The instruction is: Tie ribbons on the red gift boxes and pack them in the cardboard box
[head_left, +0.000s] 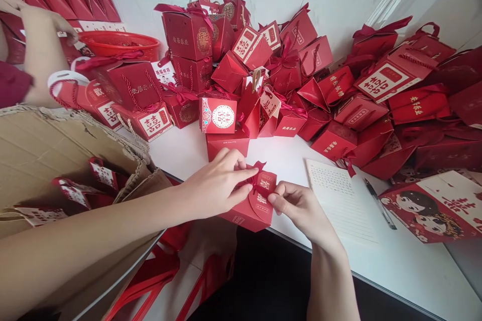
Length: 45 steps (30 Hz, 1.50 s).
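A small red gift box [248, 213] with light lettering on its lid sits at the table's front edge. Across its top runs a dark red ribbon [260, 166]. My left hand [216, 185] reaches over the box from the left, its thumb and fingers pinching the ribbon. From the right, my right hand [301, 205] pinches the ribbon's other side between thumb and forefinger at the box's edge. Just behind stands another red box [228, 145], with a patterned box [218, 116] bearing a white round emblem on top of it.
Many red gift boxes [293, 72] are heaped along the tiled wall. A notebook [339, 195] and a pen [380, 203] lie to the right. An open cardboard carton [94, 135] stands at left, near a red basket [120, 42] and another person's arm [43, 45].
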### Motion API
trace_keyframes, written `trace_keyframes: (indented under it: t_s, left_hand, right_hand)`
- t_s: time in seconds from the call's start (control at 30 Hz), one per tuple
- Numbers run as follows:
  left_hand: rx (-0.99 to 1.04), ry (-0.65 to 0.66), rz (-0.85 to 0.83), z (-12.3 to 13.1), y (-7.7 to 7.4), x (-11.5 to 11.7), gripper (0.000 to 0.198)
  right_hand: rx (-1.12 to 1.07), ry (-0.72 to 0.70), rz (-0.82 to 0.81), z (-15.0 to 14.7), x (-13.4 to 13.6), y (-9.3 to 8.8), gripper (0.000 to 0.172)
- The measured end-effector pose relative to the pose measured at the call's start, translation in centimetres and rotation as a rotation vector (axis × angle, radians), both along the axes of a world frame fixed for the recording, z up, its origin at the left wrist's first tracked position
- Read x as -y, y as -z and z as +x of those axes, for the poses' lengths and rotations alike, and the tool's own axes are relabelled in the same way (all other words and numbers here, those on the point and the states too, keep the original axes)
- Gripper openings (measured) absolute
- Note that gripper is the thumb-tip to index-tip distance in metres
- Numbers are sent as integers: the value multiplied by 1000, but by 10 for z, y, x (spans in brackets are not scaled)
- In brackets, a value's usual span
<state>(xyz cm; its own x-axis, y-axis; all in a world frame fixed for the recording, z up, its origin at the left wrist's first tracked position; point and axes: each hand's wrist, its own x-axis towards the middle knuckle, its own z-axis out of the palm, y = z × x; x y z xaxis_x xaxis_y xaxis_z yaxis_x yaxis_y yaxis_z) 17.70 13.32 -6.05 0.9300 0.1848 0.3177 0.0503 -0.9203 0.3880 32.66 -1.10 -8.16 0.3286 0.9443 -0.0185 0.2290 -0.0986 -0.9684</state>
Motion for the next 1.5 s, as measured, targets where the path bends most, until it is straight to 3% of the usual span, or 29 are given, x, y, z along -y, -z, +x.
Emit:
trace_keyframes:
  t_s: [0.27,0.47,0.57,0.67,0.73,0.8,1.1,1.5]
  left_hand:
    - [-52,-19,-17,1,0,-2,37]
    - [-50,-26,-281,-1,-5,-10,40]
    - [17,-214,-389,-5,-11,-15,50]
    - [-169,-357,-398,-10,-19,-19,41]
    - [-356,-314,-429,-13,-21,-21,40]
    - [-419,-250,-460,-13,-20,-23,41]
    - [-276,-153,-616,-4,-5,-31,32]
    - [-203,-192,-442,-1,-3,-28,28]
  right_hand:
    - [-72,-48,-18,1,0,6,42]
    - [-95,-18,20,-1,-1,9,42]
    - [-99,-24,19,-3,-2,8,42]
    - [-124,-32,21,-4,-4,9,41]
    - [-126,-30,23,-4,-5,10,40]
    - [-122,-12,31,-3,-5,11,39]
    - [-158,42,49,-2,-7,15,41]
    - [-224,-13,77,7,-3,26,41]
